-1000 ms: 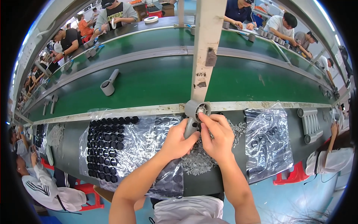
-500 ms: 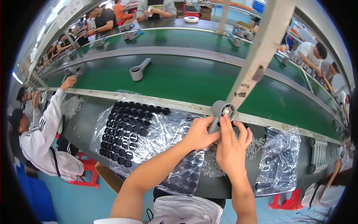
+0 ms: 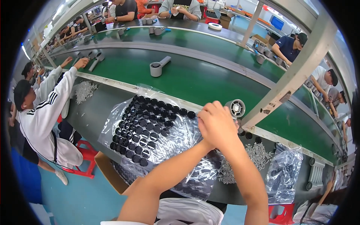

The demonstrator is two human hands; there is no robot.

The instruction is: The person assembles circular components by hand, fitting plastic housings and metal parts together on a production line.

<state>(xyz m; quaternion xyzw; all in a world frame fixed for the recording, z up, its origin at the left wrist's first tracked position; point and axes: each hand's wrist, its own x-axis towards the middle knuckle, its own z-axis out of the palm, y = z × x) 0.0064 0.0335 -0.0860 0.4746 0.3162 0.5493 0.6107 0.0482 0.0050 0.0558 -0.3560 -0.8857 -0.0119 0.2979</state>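
A grey hair-dryer housing point(image 3: 236, 108), a round barrel with a white piece inside, stands at the belt's near edge beside the post. My left hand point(image 3: 239, 126) is on its handle, mostly hidden behind my right hand, with only a bit of finger showing. My right hand point(image 3: 217, 122) crosses over the left wrist, fingers curled down toward the rows of black round caps point(image 3: 150, 116). Its fingertips are out of sight, so I cannot tell what they pinch. One black cap point(image 3: 191, 114) lies just left of these fingers, on clear plastic sheeting point(image 3: 180, 131).
Small pale parts point(image 3: 258, 155) lie heaped right of my forearm, near a bagged stack point(image 3: 285, 170). Another grey housing point(image 3: 156, 69) rests on the green belt point(image 3: 195, 78). A slanted metal post point(image 3: 285, 75) rises at right. A co-worker in white point(image 3: 52, 101) reaches over the belt at left.
My right hand has left the housing's barrel and moved left across my left hand toward the caps. The view has shifted. At left, the co-worker's hand is now by housings on the belt.
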